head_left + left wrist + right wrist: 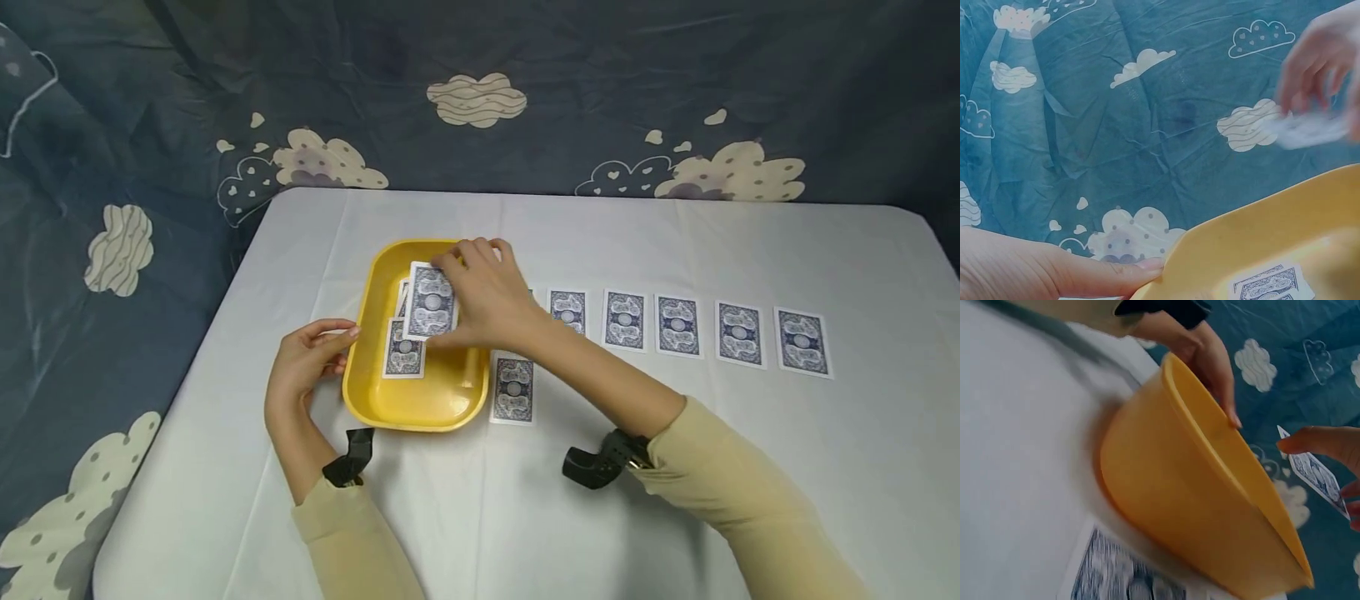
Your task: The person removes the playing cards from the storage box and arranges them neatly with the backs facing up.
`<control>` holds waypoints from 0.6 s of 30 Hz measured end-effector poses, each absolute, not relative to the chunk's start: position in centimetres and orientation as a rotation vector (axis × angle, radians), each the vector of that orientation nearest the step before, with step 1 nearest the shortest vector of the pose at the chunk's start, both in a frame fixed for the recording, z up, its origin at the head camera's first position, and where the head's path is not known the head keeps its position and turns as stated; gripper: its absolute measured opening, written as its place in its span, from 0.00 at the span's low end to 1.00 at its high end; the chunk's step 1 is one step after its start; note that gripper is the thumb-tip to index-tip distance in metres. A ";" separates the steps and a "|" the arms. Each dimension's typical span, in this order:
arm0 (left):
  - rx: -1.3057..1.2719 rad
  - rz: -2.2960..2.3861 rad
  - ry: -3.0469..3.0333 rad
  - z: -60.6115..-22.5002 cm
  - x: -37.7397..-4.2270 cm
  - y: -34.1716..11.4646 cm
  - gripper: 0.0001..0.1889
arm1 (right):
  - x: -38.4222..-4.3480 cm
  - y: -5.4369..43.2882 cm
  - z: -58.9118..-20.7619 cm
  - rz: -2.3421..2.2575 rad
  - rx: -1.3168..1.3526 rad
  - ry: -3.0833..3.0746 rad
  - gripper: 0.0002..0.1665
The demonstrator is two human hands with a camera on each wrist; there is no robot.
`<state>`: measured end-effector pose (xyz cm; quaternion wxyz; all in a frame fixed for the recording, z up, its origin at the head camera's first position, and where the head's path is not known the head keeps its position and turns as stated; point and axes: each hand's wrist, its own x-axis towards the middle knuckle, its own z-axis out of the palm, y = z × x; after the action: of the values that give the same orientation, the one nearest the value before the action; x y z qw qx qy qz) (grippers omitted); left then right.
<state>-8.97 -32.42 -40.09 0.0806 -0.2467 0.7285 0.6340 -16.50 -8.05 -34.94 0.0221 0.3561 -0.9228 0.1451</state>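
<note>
In the head view my right hand pinches a playing card by its edges, above a yellow tray. The card's blue patterned back faces up. In the right wrist view that card is seen nearly edge-on, over the tray's rim. My left hand grips the tray's left rim; its thumb lies against that rim in the left wrist view. Inside the tray lie more cards, partly hidden under the held card.
Right of the tray, several face-down cards lie spaced out in a row on the white tablecloth. Another card lies close by the tray's right side. My right forearm overlaps part of the row. A dark cloud-patterned cloth hangs behind.
</note>
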 end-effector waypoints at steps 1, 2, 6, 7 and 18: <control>-0.744 1.896 2.172 -40.1 -9.0 -32.4 0.17 | -16.5 -7.0 -34.8 0.453 1.089 -2.850 0.58; -0.748 1.895 2.169 -40.0 -8.9 -32.4 0.17 | -16.4 -5.8 -34.6 0.458 1.076 -2.844 0.58; -0.754 1.887 2.167 -39.9 -8.9 -32.2 0.17 | -15.9 -1.4 -35.0 0.451 1.028 -2.876 0.57; -0.755 1.884 2.168 -39.9 -8.9 -32.2 0.18 | -15.6 -0.3 -35.2 0.443 1.020 -2.891 0.57; -0.733 1.889 2.182 -39.9 -8.8 -32.2 0.14 | -11.9 6.9 -41.1 0.418 1.123 -2.953 0.55</control>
<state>-8.80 -32.21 -39.90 0.0817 -0.2454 0.7303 0.6323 -11.90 6.94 -41.06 -0.0225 0.3524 -0.9263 0.1312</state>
